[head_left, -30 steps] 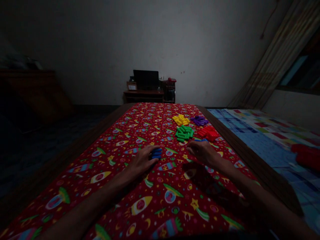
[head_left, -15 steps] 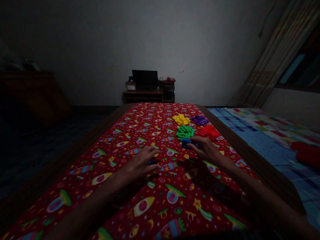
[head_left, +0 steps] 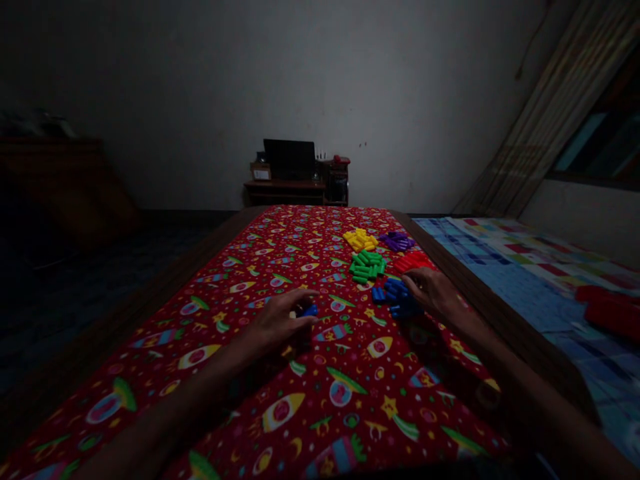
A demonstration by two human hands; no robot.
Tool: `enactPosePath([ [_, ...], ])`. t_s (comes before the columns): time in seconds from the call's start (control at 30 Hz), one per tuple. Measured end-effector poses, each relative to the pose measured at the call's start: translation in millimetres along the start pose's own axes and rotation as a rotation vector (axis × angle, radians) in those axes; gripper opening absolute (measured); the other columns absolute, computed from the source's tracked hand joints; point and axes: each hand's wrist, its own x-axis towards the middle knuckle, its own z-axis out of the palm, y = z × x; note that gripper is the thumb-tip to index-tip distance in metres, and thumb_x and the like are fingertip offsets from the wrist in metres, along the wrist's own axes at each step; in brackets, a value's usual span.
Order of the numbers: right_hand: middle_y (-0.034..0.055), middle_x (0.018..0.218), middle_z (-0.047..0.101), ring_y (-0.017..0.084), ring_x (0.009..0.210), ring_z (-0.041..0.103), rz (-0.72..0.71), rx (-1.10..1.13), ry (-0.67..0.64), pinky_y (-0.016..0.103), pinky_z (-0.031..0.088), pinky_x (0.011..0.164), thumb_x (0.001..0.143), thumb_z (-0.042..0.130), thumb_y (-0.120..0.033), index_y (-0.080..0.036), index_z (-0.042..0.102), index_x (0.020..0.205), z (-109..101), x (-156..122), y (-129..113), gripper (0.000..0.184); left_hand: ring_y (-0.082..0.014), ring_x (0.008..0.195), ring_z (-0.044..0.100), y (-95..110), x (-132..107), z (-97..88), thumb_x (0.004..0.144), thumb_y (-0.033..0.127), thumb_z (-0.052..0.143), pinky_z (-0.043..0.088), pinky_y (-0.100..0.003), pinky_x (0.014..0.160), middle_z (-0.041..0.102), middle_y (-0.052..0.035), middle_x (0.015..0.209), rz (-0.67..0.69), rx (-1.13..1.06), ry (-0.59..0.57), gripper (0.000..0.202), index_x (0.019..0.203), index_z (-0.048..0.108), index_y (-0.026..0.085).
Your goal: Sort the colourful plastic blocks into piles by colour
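My left hand (head_left: 280,320) rests on the red patterned cloth (head_left: 310,373) with its fingers pinched round a small blue block (head_left: 310,311). My right hand (head_left: 437,293) lies to the right with its fingers against a heap of blue blocks (head_left: 395,297). Beyond that heap sit separate piles: green blocks (head_left: 367,265), red blocks (head_left: 414,261), yellow blocks (head_left: 361,239) and purple blocks (head_left: 397,241). The room is dim.
The cloth covers a long wooden table (head_left: 480,293). A checked bedspread (head_left: 540,273) with a red object (head_left: 607,310) lies to the right. A low desk with a dark screen (head_left: 293,167) stands against the far wall. Curtains hang at upper right.
My right hand carried blue blocks to the right and set them down as a heap near the red pile. My left hand drew back slightly and now pinches a single blue block.
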Motion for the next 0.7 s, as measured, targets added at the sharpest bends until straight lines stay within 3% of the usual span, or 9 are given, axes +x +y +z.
enactPosePath([
  [0.1,0.0085,0.084,0.07,0.016,0.071,0.062,-0.197,0.256,-0.058,0.026,0.045,0.064,0.092,0.047,-0.032,-0.015,0.069,0.096,4.6,-7.2,-42.8,0.027,-0.023,0.087,0.066,12.1,0.1,9.9,0.07,0.042,0.069,0.055,-0.034,0.074,0.07,-0.0054,0.098,-0.081,-0.221,0.053,0.048,0.113,0.064,0.021],
  [0.17,0.0099,0.099,0.069,0.017,0.083,0.063,-0.377,0.353,-0.133,0.027,0.048,0.071,0.092,0.051,-0.032,-0.018,0.062,0.117,12.8,-14.2,-72.8,0.03,-0.0235,0.089,0.066,12.8,-1.5,18.3,0.069,0.045,0.07,0.056,-0.033,0.072,0.07,-0.0063,0.1,-0.144,-0.386,0.03,0.053,0.115,0.061,0.02],
  [0.23,0.012,0.116,0.064,0.019,0.099,0.06,-0.527,0.354,-0.199,0.03,0.049,0.079,0.09,0.056,-0.032,-0.02,0.05,0.131,24.1,-19.7,-96.7,0.043,-0.0229,0.09,0.066,10.0,-3.4,26.3,0.066,0.046,0.073,0.056,-0.032,0.071,0.069,-0.0067,0.102,-0.184,-0.547,-0.023,0.06,0.118,0.057,0.02],
  [0.33,0.012,0.119,0.061,0.019,0.103,0.058,-0.639,0.286,-0.234,0.03,0.049,0.081,0.089,0.057,-0.028,-0.021,0.05,0.13,41.1,-20.6,-114.4,0.042,-0.021,0.086,0.066,5.0,-5.7,34.8,0.059,0.05,0.079,0.055,-0.029,0.069,0.068,-0.0051,0.095,-0.198,-0.721,-0.1,0.074,0.12,0.052,0.019],
  [0.43,0.0098,0.101,0.067,0.017,0.086,0.061,-0.628,0.192,-0.198,0.027,0.047,0.072,0.09,0.055,-0.022,-0.018,0.059,0.115,46.8,-14.9,-109.5,0.025,-0.0184,0.076,0.066,4.2,-6.6,36.2,0.059,0.058,0.078,0.054,-0.027,0.064,0.066,-0.0025,0.086,-0.221,-0.779,-0.142,0.08,0.123,0.049,0.019],
  [0.53,0.0082,0.088,0.068,0.015,0.075,0.06,-0.486,0.118,-0.111,0.025,0.044,0.066,0.091,0.054,-0.026,-0.018,0.067,0.098,33.7,-6.8,-84.4,0.016,-0.0169,0.07,0.067,6.8,-6.6,31.9,0.069,0.064,0.068,0.055,-0.029,0.063,0.065,-0.0039,0.089,-0.268,-0.77,-0.12,0.07,0.12,0.052,0.019],
  [0.7,0.0095,0.078,0.067,0.016,0.066,0.057,-0.117,-0.007,0.023,0.027,0.039,0.062,0.094,0.045,-0.038,-0.016,0.071,0.084,-2.7,6.6,-18.1,0.036,-0.0147,0.067,0.064,4.0,-4.4,27.5,0.078,0.064,0.058,0.055,-0.03,0.065,0.064,-0.0047,0.087,-0.258,-0.656,-0.056,0.053,0.102,0.064,0.017],
])
